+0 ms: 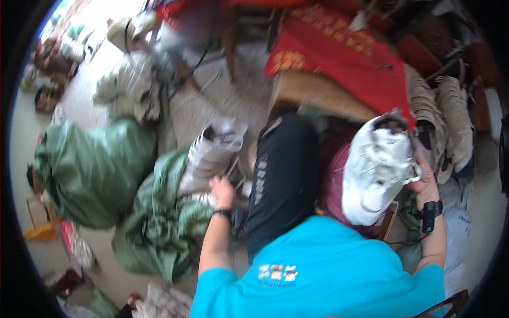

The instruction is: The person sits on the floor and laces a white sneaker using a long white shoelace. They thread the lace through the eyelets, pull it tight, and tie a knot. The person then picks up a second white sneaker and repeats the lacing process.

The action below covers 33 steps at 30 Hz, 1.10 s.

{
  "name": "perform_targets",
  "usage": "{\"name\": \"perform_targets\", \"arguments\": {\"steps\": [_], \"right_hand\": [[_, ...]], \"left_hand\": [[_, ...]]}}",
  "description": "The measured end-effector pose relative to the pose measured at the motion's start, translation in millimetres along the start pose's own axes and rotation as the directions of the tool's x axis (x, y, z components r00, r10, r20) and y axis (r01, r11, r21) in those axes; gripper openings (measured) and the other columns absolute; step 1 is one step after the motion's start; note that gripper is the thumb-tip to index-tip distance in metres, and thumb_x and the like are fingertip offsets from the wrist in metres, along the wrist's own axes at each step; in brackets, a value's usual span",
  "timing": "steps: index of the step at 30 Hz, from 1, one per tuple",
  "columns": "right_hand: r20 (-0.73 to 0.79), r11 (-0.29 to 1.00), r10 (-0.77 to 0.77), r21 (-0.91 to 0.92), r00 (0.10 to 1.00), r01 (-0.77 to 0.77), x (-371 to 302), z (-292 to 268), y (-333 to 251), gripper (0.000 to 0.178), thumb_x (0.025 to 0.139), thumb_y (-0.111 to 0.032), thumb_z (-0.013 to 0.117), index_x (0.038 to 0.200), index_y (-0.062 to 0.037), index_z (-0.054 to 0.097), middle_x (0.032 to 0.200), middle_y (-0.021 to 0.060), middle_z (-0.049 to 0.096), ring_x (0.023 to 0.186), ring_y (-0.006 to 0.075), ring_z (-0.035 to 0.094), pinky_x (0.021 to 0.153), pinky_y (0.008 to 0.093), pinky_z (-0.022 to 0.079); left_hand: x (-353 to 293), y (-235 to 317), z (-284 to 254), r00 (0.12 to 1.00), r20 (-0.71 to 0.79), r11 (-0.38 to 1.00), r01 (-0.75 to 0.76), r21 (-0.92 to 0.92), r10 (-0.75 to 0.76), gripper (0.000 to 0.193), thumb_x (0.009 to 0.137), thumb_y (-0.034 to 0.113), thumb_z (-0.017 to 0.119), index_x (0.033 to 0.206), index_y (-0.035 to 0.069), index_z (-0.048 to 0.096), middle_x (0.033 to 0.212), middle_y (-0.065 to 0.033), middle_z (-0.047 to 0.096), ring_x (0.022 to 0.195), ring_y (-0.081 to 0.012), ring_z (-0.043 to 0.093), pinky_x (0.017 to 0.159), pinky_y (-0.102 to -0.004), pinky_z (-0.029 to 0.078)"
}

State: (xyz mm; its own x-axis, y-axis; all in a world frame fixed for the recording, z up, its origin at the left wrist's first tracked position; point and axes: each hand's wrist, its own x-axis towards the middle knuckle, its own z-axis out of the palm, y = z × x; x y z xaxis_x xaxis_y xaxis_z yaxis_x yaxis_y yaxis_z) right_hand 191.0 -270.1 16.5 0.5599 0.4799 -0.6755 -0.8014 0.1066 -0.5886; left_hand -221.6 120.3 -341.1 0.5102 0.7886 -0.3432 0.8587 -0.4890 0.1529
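A white lace-up sneaker (375,169) is held up above my right thigh, toe toward me. My right hand (422,168) grips its right side, partly hidden behind the shoe. My left hand (221,192) is at a stack of nested pale grey shoes or shoe uppers (204,161), which leans out of an open green woven sack (154,220). The left fingers are curled in against the lower end of the stack. What lies between them is too small and blurred to make out.
A full green sack (98,169) stands at the left, with bagged pale shoes (130,87) beyond. A red cloth (339,58) covers a wooden bench (318,93) ahead. More stacked pale shoes (455,122) stand at the far right. Other bundles lie lower left.
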Motion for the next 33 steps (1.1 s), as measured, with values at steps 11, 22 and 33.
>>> {"name": "perform_targets", "arguments": {"steps": [11,22,33], "right_hand": [[0.561,0.695,-0.454,-0.263,0.692,0.669,-41,237,-63,0.040,0.098,-0.028,0.062,0.125,0.0009,0.059,0.102,0.0117,0.070,0.090,0.0160,0.070,0.081,0.0322,0.059],[0.789,-0.630,-0.562,-0.603,0.249,0.489,172,242,-91,0.034,0.083,-0.019,0.075,0.108,-0.0011,0.061,0.094,0.0157,0.063,0.087,0.0385,0.061,0.080,0.0441,0.050],[0.830,0.048,-0.383,-0.421,0.406,0.906,75,214,-7,0.027,0.090,-0.013,0.069,0.113,-0.0017,0.062,0.106,0.0091,0.065,0.106,0.0183,0.063,0.091,0.0351,0.050]], "left_hand": [[-52,-36,-101,0.986,-0.162,0.917,-0.038,-0.398,-0.030,0.032,0.079,-0.001,0.055,0.109,0.005,0.066,0.106,-0.0191,0.058,0.104,-0.0397,0.054,0.094,-0.0476,0.043],[-71,-7,-325,0.437,-0.845,0.921,-0.361,0.148,0.307,0.064,0.060,-0.010,0.052,0.120,0.006,0.069,0.097,-0.0117,0.052,0.094,-0.0314,0.050,0.085,-0.0437,0.043],[-95,163,-442,-0.156,-0.972,0.381,-0.900,0.213,0.176,0.035,0.083,0.013,0.074,0.114,-0.003,0.071,0.113,-0.0121,0.056,0.102,-0.0266,0.058,0.089,-0.0385,0.050]]}}
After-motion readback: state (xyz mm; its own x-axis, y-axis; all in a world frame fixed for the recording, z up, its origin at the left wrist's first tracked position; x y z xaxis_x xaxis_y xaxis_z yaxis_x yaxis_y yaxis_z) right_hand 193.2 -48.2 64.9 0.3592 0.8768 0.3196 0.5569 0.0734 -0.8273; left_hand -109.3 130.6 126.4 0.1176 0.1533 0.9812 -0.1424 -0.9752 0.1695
